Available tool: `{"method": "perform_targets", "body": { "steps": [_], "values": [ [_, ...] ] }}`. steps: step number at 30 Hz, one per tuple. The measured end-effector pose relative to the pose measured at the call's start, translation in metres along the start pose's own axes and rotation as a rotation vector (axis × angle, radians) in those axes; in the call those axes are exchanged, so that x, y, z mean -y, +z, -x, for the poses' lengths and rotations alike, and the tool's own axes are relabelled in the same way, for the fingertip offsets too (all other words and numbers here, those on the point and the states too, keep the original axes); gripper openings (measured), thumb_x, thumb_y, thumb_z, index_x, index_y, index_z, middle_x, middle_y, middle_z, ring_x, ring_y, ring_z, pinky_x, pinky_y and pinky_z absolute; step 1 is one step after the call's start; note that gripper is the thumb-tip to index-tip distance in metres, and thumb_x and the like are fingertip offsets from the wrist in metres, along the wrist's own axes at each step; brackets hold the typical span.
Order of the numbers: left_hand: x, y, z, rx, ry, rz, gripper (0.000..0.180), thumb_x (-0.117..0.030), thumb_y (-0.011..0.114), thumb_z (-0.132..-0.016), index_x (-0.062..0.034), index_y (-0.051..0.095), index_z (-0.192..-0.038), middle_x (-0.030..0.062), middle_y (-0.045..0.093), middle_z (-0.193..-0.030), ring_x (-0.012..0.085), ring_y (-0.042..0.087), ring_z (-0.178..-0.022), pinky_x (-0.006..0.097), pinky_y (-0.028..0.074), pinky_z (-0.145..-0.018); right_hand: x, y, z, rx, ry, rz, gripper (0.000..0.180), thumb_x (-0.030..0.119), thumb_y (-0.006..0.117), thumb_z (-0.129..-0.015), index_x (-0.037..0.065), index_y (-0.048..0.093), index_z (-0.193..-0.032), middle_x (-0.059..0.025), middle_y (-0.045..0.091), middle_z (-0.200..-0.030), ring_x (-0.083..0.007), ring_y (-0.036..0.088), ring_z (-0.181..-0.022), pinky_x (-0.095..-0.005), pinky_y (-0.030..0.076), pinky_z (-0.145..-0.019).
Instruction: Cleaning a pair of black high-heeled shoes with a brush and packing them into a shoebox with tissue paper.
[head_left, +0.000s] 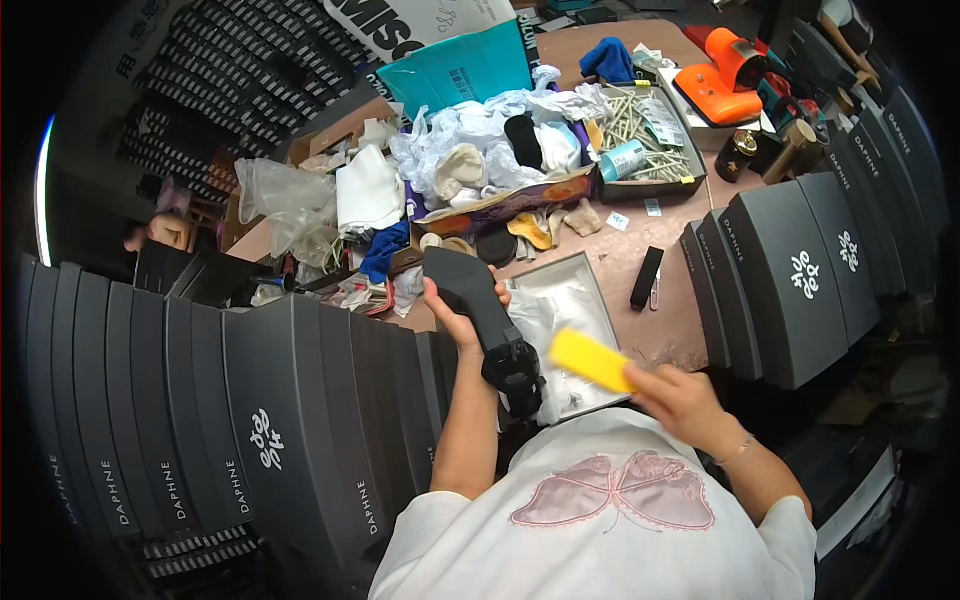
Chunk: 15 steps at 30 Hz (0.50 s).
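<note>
Black shoe (480, 310) gripped sole-up in raised left hand (462, 322); right hand (680, 400) pinches yellow pad (592, 360) beside it.

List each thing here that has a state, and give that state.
Left hand: closed around a black shoe, sole facing up.
Right hand: gripping a yellow brush.
Shoe box on the table: open, white paper inside.
Grey boxes at right: lidded, stacked on edge.
Box of sticks: open.
</note>
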<state>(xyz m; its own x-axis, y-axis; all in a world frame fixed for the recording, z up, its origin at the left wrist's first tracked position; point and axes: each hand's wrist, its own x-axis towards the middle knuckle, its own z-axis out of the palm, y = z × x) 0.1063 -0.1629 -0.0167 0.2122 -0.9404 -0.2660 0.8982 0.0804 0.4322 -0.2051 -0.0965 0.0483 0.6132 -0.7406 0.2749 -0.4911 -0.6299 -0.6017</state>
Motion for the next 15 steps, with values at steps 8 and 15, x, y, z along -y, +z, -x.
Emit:
{"method": "perform_targets", "body": {
  "steps": [8,15],
  "values": [
    [0.020,0.010,-0.001,0.395,-0.133,0.692,0.084,-0.054,0.065,-0.081,-0.0016,0.035,-0.139,0.0136,0.051,-0.103,0.0150,0.048,-0.069,0.026,0.045,-0.060,-0.031,0.026,0.017,-0.069,0.112,-0.162,0.040,0.012,0.068,-0.083,0.009,0.060,-0.122,-0.0097,0.060,-0.078,-0.0258,0.061,-0.062,-0.0341,0.049,-0.055],
    [0.013,0.011,-0.001,0.717,-0.278,0.866,0.084,-0.050,0.064,-0.085,-0.0076,0.025,-0.147,0.0146,0.049,-0.104,0.0175,0.050,-0.072,0.028,0.049,-0.060,-0.039,0.041,0.033,-0.038,0.196,-0.081,0.040,0.012,0.069,-0.082,0.010,0.061,-0.121,-0.0084,0.059,-0.076,-0.0247,0.059,-0.060,-0.0345,0.049,-0.054]
  ]
}}
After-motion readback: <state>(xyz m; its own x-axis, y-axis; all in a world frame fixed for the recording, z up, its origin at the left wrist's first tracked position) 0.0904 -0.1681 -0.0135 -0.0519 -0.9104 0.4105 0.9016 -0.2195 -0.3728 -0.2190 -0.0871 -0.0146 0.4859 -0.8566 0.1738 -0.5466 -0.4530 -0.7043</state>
